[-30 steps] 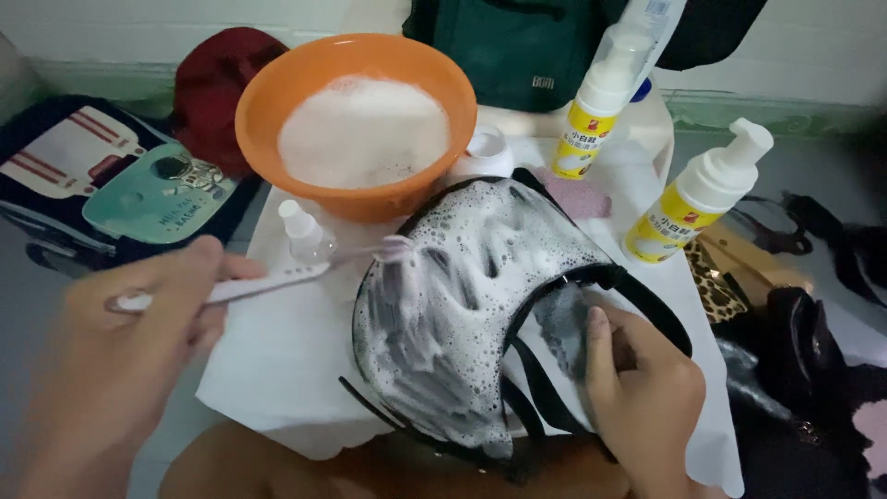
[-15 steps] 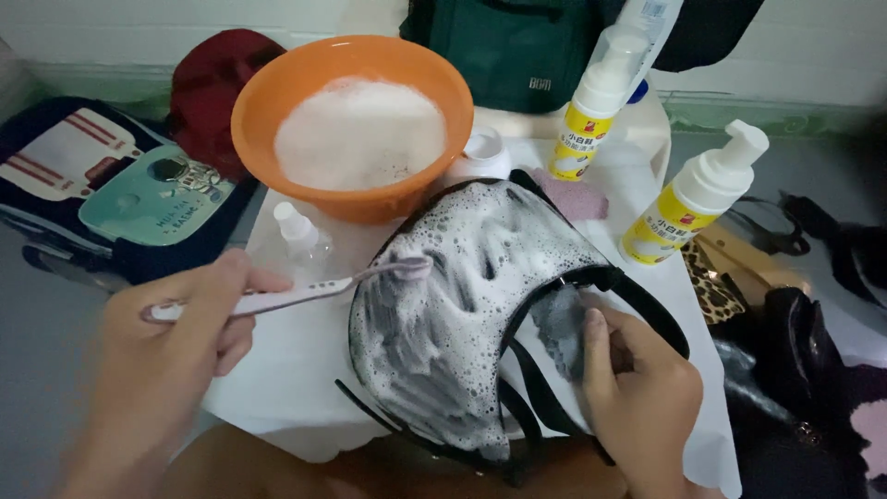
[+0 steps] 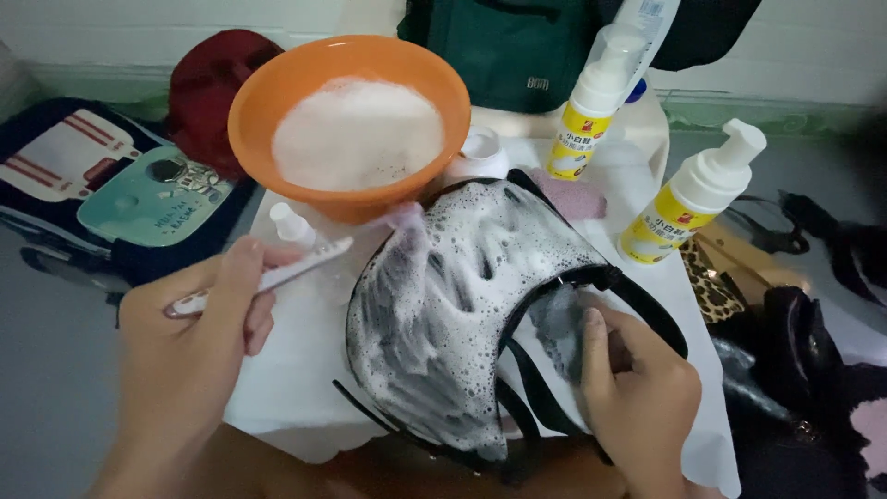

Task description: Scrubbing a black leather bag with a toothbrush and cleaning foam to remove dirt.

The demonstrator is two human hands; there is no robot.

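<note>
One foam-covered bag with black trim and straps [image 3: 453, 314] is lying between the two hands, on a white sheet [image 3: 305, 370] that is covering the tabletop. Its long axis is running from the near edge up and away toward the orange plastic bowl of suds [image 3: 351, 125], with its rounded top pointing at that bowl. The right hand [image 3: 637, 393] is nearer: it is touching the bag's right side, fingers curled closed over the black strap and pinning it down. The left hand [image 3: 199, 333] is sitting just left of the bag, fingers closed around the handle of a slim white brush [image 3: 277, 275]. The brush is slanting up and to the right, and its head is reaching the bag's upper-left edge. Beyond the right hand, two yellow-labelled white pump bottles [image 3: 693, 199] are standing.
</note>
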